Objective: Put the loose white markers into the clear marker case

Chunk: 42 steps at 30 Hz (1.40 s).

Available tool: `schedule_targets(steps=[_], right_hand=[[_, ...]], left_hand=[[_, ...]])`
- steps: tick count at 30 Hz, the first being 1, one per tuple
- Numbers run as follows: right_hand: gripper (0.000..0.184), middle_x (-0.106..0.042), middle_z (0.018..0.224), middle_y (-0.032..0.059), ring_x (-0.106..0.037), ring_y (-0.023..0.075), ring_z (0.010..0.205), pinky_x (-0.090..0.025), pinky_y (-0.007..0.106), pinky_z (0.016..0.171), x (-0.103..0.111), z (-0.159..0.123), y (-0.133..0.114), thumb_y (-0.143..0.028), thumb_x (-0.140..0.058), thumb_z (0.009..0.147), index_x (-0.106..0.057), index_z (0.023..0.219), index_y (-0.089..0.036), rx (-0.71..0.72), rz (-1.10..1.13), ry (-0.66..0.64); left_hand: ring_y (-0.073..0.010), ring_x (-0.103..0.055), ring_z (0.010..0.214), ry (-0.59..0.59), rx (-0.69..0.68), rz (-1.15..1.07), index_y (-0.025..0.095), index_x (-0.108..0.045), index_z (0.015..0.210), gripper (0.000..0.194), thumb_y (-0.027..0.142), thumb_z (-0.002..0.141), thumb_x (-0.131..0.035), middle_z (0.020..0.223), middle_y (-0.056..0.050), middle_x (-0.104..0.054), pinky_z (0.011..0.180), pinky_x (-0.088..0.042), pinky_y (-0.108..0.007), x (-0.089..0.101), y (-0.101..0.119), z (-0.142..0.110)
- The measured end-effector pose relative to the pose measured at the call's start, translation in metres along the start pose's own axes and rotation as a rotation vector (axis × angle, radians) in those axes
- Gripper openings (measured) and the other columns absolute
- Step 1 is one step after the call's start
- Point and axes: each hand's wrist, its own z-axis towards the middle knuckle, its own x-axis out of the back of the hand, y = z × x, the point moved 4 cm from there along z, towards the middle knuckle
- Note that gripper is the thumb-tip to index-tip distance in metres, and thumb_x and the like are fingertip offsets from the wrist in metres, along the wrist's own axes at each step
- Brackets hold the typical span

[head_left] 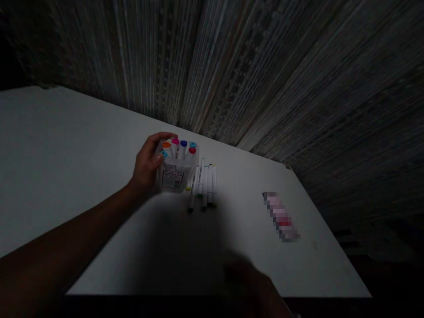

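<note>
Dim frame, most detail lost in shadow. Left forearm comes in from the bottom-left corner, cut off by the edge, stretched diagonally up across the white table (pixel 59 145). Left hand (pixel 148 164) is wrapped around the left side of a clear marker box (pixel 177 170), thumb over the top rim, fingers curled and clamped on the box wall; fingertips on the far side are hidden behind it. Box stands upright near the table's back edge, coloured marker caps (pixel 180 148) sticking out the top: orange, pink, blue, red, light blue. Label on the box front is unreadable. Just right of the box, a row of loose markers (pixel 205 183) lies flat on the table, side by side, their near ends fading into shadow; exact count is hard to tell. Further right, well apart, a pixelated pink-red object (pixel 281 216) lies on the table, can't identify it. Right hand (pixel 255 287) is a dark blurred shape at the bottom edge; can't tell if its fingers are spread or closed.
</note>
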Motion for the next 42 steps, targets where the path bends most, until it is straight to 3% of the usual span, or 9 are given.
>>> schedule_targets(steps=[5, 8, 14, 18, 21, 24, 30, 36, 42], right_hand=[[0.046, -0.052, 0.125, 0.0142, -0.057, 0.024, 0.103, -0.049, 0.036, 0.08, 0.007, 0.118, -0.023, -0.024, -0.047, 0.086, -0.049, 0.131, -0.019, 0.024, -0.31, 0.016], [0.049, -0.054, 0.118, 0.0135, -0.056, 0.0257, 0.102, -0.047, 0.033, 0.076, 0.002, 0.15, -0.031, -0.025, -0.05, 0.083, -0.047, 0.132, -0.018, 0.039, -0.417, 0.004], [0.025, -0.059, 0.097, 0.0103, -0.06, 0.0209, 0.083, -0.041, 0.028, 0.064, -0.012, 0.159, -0.039, -0.019, -0.042, 0.086, -0.056, 0.106, -0.016, 0.026, -0.517, 0.011], [0.03, -0.062, 0.093, 0.0113, -0.062, 0.0214, 0.077, -0.041, 0.029, 0.062, -0.011, 0.166, -0.032, -0.01, -0.042, 0.081, -0.053, 0.108, -0.013, -0.023, -0.517, 0.037], [0.031, -0.064, 0.084, 0.0094, -0.06, 0.0188, 0.07, -0.04, 0.028, 0.061, 0.02, 0.166, -0.03, -0.011, -0.036, 0.084, -0.05, 0.111, -0.01, -0.017, -0.325, 0.219], [0.031, -0.059, 0.072, 0.0029, -0.052, 0.0137, 0.056, -0.038, 0.025, 0.054, 0.076, 0.16, -0.045, -0.035, -0.037, 0.088, -0.051, 0.106, -0.013, 0.085, 0.072, 0.455], [0.025, -0.048, 0.054, -0.003, -0.036, 0.007, 0.045, -0.028, 0.02, 0.042, 0.151, 0.169, -0.124, -0.041, -0.059, 0.071, -0.062, 0.071, -0.016, 0.283, 0.439, 0.341], [0.013, -0.054, 0.057, -0.0026, -0.046, 0.007, 0.051, -0.032, 0.018, 0.048, 0.11, 0.208, -0.179, -0.019, -0.054, 0.076, -0.062, 0.066, -0.014, 0.363, 0.164, -0.017], [0.029, -0.062, 0.077, 0.0018, -0.053, 0.0126, 0.065, -0.041, 0.024, 0.061, 0.092, 0.194, -0.167, -0.031, -0.054, 0.083, -0.061, 0.109, -0.019, 0.441, -0.152, 0.129]], left_hand=[[-0.0041, -0.057, 0.098, 0.026, 0.042, 0.017, 0.017, -0.052, 0.106, 0.081, 0.07, 0.047, -0.068, 0.111, -0.002, -0.059, 0.08, -0.049, -0.008, -0.001, 0.007, 0.0], [-0.0041, -0.056, 0.095, 0.028, 0.07, 0.047, 0.015, -0.053, 0.105, 0.084, 0.073, 0.045, -0.067, 0.11, -0.003, -0.059, 0.076, -0.049, -0.009, -0.002, 0.011, -0.001], [-0.0041, -0.056, 0.099, -0.007, 0.141, 0.029, 0.018, -0.052, 0.108, 0.086, 0.072, 0.043, -0.067, 0.115, -0.001, -0.056, 0.078, -0.049, -0.007, -0.003, 0.01, -0.004], [-0.0047, -0.056, 0.096, -0.013, 0.162, 0.02, 0.018, -0.051, 0.108, 0.086, 0.072, 0.043, -0.067, 0.114, -0.002, -0.057, 0.075, -0.049, -0.008, -0.004, 0.01, -0.003], [-0.0051, -0.056, 0.095, -0.022, 0.168, 0.022, 0.018, -0.05, 0.109, 0.083, 0.07, 0.046, -0.066, 0.113, -0.002, -0.057, 0.075, -0.049, -0.008, -0.005, 0.009, -0.004], [-0.0061, -0.056, 0.092, -0.037, 0.176, 0.019, 0.018, -0.048, 0.111, 0.082, 0.068, 0.048, -0.065, 0.112, -0.004, -0.057, 0.071, -0.048, -0.009, -0.004, 0.008, -0.005], [-0.0063, -0.056, 0.089, -0.061, 0.186, 0.03, 0.016, -0.048, 0.111, 0.082, 0.069, 0.05, -0.062, 0.108, -0.005, -0.059, 0.071, -0.047, -0.009, 0.001, 0.004, -0.005], [-0.0068, -0.056, 0.093, -0.063, 0.228, 0.028, 0.018, -0.048, 0.111, 0.084, 0.071, 0.048, -0.063, 0.111, -0.004, -0.058, 0.071, -0.047, -0.01, 0.004, 0.0, -0.005], [-0.0076, -0.058, 0.09, -0.087, 0.278, 0.01, 0.018, -0.047, 0.111, 0.089, 0.073, 0.044, -0.065, 0.111, -0.004, -0.058, 0.069, -0.05, -0.01, 0.002, -0.001, -0.004]])
